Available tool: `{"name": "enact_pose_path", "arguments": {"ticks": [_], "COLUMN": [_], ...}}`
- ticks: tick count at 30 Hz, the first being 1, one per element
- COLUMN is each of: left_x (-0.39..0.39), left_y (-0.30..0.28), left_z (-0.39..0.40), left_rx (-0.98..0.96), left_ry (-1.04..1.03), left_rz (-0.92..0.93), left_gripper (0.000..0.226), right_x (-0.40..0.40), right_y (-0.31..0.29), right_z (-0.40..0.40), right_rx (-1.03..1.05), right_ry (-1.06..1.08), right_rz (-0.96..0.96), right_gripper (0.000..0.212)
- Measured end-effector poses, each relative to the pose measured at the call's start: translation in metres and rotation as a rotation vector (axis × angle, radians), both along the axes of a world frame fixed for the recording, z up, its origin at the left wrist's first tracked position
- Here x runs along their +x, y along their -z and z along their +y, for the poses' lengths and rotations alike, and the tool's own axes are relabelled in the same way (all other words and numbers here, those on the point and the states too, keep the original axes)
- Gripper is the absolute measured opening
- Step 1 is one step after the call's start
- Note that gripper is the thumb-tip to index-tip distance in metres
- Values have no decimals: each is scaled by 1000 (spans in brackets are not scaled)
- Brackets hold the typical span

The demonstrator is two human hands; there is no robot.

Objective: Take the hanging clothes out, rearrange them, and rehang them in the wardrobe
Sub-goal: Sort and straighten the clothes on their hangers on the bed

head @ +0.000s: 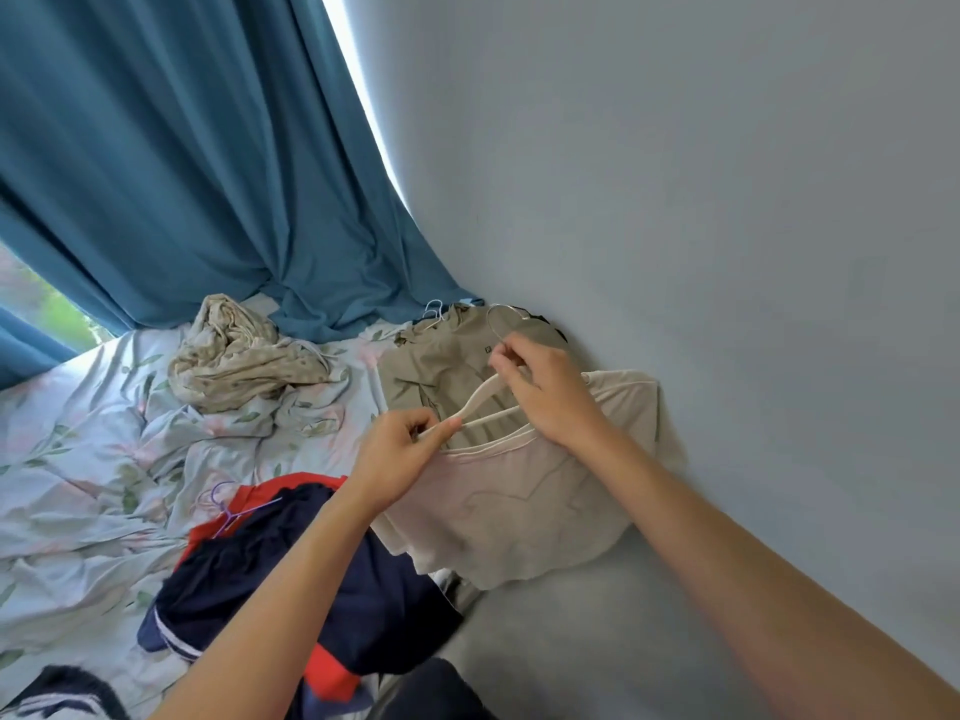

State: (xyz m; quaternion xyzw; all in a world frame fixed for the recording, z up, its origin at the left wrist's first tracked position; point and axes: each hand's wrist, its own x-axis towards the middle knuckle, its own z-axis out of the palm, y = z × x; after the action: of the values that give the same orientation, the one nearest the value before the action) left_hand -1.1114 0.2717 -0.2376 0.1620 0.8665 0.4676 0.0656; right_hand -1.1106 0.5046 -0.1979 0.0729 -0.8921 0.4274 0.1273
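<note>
1. Head view showed two bare hands working at centre frame over a bed (pixel 78 459) covered in a pale floral sheet.
2. One cream hanger (pixel 485 394) was held between them. The left hand (pixel 400 454) pinched its lower left end with curled fingers and thumb. The right hand (pixel 545 387) gripped it near the neck, below the wire hook, fingers curled round it.
3. One pale pink top (pixel 519 501) hung from that hanger at centre right, its neckline just under the hanger bar and its hem spread over the bed's edge by the wall.
4. One khaki shirt (pixel 441 366) lay flat behind the hands, above the pink top, with a small logo on its chest. Thin white wire hooks (pixel 434 308) showed at its collar; how many hangers they belonged to could not be told.
5. One pile of dark navy and red clothes (pixel 291 579) lay at lower centre, under the left forearm, with one purple hanger (pixel 228 514) resting on its upper left part.
6. One crumpled beige patterned cloth (pixel 239 356) sat in a heap on the bed at centre left.
7. One teal curtain (pixel 182 148) filled the upper left, its end bunched on the bed. One grey wall (pixel 727 200) filled the right side.
</note>
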Motion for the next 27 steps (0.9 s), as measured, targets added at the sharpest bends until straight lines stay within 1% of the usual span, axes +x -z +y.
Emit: {"name": "enact_pose_path", "arguments": {"ticks": [2, 5, 8, 9, 10, 14, 16, 18, 20, 22, 24, 25, 27], "left_x": [-15, -41, -67, -74, -81, -105, -117, -127, -137, -147, -158, -163, -174], "left_y": [-1, 3, 10, 11, 11, 0, -3, -3, -1, 3, 8, 9, 8], "left_z": [4, 8, 12, 13, 15, 16, 7, -3, -9, -12, -14, -13, -9], "left_rx": [10, 12, 13, 17, 24, 124, 198, 299, 343, 308, 276, 256, 191], "left_ry": [29, 33, 16, 9, 7, 14, 44, 60, -20, -151, -270, -311, -353], "left_rz": [-14, -20, -30, -27, -20, -74, -146, -245, -271, -182, -70, -30, 28], "left_gripper": [54, 50, 45, 45, 46, 55, 51, 55, 54, 42, 18, 11, 19], "right_x": [-19, -50, -85, -96, -107, -151, -166, -178, -191, -205, -218, -224, -234], "right_y": [4, 9, 11, 11, 9, 4, 1, 0, -1, -2, -3, -2, -1], "right_z": [-1, -3, -6, -8, -11, -22, -26, -30, -36, -42, -45, -45, -43], "right_rx": [-32, -41, 166, 193, 175, -6, -98, -199, -296, -405, -520, -575, -653], "right_ry": [34, 91, 187, 215, 228, 189, 129, 65, 18, -30, -109, -154, -238], "right_rz": [13, 19, 48, 59, 65, 33, 4, -58, -122, -178, -240, -268, -318], "right_gripper": [27, 34, 35, 34, 32, 30, 32, 34, 34, 34, 37, 37, 34]}}
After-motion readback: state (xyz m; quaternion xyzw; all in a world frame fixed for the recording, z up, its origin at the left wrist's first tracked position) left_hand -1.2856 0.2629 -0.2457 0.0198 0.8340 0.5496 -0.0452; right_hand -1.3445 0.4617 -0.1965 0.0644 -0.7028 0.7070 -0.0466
